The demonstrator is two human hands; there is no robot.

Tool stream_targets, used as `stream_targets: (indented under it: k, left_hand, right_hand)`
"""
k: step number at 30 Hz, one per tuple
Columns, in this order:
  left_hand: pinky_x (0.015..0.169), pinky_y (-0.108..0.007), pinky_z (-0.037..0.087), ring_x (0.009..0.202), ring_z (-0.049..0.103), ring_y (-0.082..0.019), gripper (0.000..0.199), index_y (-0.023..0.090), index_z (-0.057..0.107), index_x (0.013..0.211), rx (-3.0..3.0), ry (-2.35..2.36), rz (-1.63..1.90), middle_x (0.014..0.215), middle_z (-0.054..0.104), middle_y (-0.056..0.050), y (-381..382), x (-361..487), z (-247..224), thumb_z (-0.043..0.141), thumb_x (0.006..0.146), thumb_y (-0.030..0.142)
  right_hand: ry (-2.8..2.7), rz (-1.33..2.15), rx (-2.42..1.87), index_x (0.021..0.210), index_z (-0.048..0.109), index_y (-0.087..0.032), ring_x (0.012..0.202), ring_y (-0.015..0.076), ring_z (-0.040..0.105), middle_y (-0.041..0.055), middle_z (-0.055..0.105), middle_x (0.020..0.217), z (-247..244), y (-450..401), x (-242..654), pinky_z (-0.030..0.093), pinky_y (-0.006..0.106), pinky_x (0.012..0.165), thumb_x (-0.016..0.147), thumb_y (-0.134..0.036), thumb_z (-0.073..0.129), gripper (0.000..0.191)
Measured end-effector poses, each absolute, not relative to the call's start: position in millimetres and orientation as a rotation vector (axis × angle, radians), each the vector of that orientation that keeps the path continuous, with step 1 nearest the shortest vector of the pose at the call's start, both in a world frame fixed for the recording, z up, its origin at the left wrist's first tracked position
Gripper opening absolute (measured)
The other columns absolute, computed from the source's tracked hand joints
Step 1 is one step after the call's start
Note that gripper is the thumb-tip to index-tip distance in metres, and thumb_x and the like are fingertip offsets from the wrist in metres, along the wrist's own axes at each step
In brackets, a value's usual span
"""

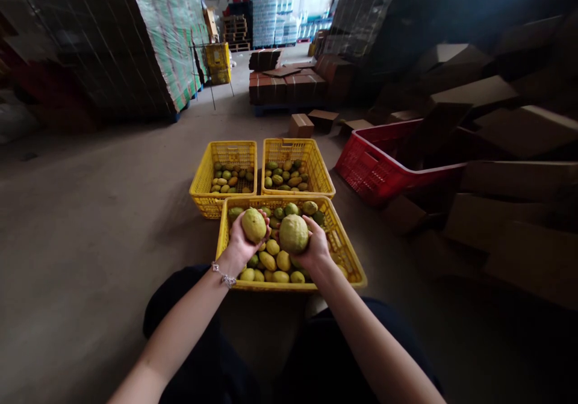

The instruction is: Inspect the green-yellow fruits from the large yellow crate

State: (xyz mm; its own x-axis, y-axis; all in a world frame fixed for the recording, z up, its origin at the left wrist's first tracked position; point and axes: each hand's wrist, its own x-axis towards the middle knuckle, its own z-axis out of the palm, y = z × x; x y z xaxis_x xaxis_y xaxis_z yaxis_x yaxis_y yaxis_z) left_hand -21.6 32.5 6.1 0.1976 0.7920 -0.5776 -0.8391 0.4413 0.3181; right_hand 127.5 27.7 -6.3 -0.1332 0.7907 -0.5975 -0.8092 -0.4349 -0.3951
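My left hand [240,242] is closed round a yellow-green fruit [253,225], held above the near yellow crate [354,259]. Beside it, my right hand [317,246] grips a larger, bumpy green fruit [294,233] over the same crate. The two held fruits are apart. Several green and yellow fruits [267,261] lie in the near crate below my hands. Behind it stand a left yellow crate [201,181] and a right yellow crate [323,172], each holding several smaller-looking fruits in green, yellow and brownish tones.
To the right, a red crate [370,172] stands beside a pile of cardboard boxes [519,211]. A small carton [301,126] sits beyond the yellow crates, before stacked brown cardboard [288,88]. Wrapped stacks [167,37] rise at the left.
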Motion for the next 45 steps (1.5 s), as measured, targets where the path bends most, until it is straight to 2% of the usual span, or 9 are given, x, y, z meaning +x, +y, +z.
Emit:
stream_targets:
  k: [5,12,19,25,28,33,38,40,45]
  left_hand:
    - [0.057,-0.024,0.053,0.058,0.065,-0.014,0.018,0.016,0.064,0.072,0.025,0.747,1.217,0.066,0.066,-0.002,34.7,-23.3,11.5,0.055,0.085,0.026]
    - [0.06,-0.023,0.049,0.058,0.061,-0.013,0.032,0.015,0.069,0.057,0.599,0.827,1.534,0.06,0.066,-0.004,28.4,-16.8,5.0,0.055,0.078,0.034]
    - [0.073,-0.03,0.05,0.069,0.063,-0.018,0.036,0.019,0.071,0.06,1.013,0.822,1.709,0.066,0.069,-0.005,13.8,-10.7,1.8,0.051,0.083,0.038]
    - [0.08,-0.033,0.05,0.075,0.063,-0.022,0.035,0.02,0.072,0.06,1.056,0.78,1.636,0.069,0.068,-0.008,7.2,-18.9,0.5,0.051,0.083,0.035]
    - [0.081,-0.035,0.05,0.081,0.066,-0.026,0.031,0.019,0.07,0.056,0.945,0.762,1.558,0.068,0.068,-0.01,6.4,-23.7,-1.3,0.054,0.08,0.03]
    - [0.081,-0.035,0.051,0.084,0.067,-0.027,0.028,0.018,0.072,0.058,0.97,0.712,1.525,0.072,0.07,-0.011,7.3,-26.2,-1.4,0.055,0.078,0.029]
    - [0.076,-0.029,0.051,0.076,0.066,-0.021,0.024,0.017,0.072,0.064,0.853,0.797,1.458,0.072,0.07,-0.007,15.0,-19.8,4.4,0.058,0.081,0.028]
    - [0.073,-0.027,0.052,0.073,0.066,-0.019,0.023,0.017,0.072,0.069,0.673,0.845,1.38,0.073,0.07,-0.005,22.3,-16.4,4.3,0.058,0.083,0.029]
    - [0.078,-0.03,0.057,0.084,0.07,-0.02,0.018,0.018,0.07,0.086,0.242,0.879,1.234,0.081,0.072,-0.006,40.3,-14.3,-9.9,0.056,0.088,0.028]
  right_hand:
    - [-0.349,1.663,-0.881,0.079,0.07,-0.017,0.061,0.0224,0.068,0.0059,0.07,0.064,-1.1,19.8,125.6,0.059,0.037,0.066,0.084,-0.043,0.055,0.031]
    - [-1.0,0.805,-0.925,0.078,0.074,-0.021,0.077,0.0192,0.066,0.0027,0.073,0.079,-5.6,3.9,114.3,0.051,0.03,0.074,0.091,-0.042,0.05,0.035]
    - [-1.151,0.672,-0.845,0.092,0.075,-0.022,0.081,0.0217,0.069,0.0037,0.076,0.087,-12.2,-7.8,109.1,0.053,0.035,0.075,0.093,-0.041,0.046,0.035]
    - [-1.049,0.891,-0.928,0.083,0.077,-0.024,0.097,0.0283,0.069,0.0064,0.075,0.092,-5.8,-18.1,116.4,0.052,0.041,0.094,0.075,-0.032,0.063,0.017]
    - [-1.001,0.963,-0.939,0.079,0.077,-0.024,0.098,0.0302,0.069,0.0089,0.075,0.091,-4.4,-21.4,116.7,0.051,0.042,0.096,0.071,-0.028,0.063,0.016]
    - [-1.12,0.868,-0.881,0.087,0.079,-0.025,0.092,0.0289,0.068,0.0078,0.075,0.091,-2.9,-24.4,115.4,0.052,0.042,0.093,0.07,-0.033,0.063,0.025]
    - [-0.969,0.937,-0.925,0.082,0.078,-0.024,0.087,0.0237,0.066,0.0044,0.074,0.087,-1.7,-15.7,107.6,0.052,0.034,0.087,0.08,-0.04,0.056,0.027]
    - [-0.763,1.054,-0.986,0.077,0.075,-0.022,0.086,0.0213,0.066,0.0027,0.073,0.084,-5.6,-4.2,104.1,0.052,0.031,0.084,0.081,-0.042,0.053,0.03]
    - [-0.196,1.559,-1.062,0.083,0.068,-0.022,0.073,0.0204,0.07,-0.0003,0.072,0.069,-19.0,23.4,102.3,0.058,0.03,0.066,0.08,-0.038,0.056,0.02]
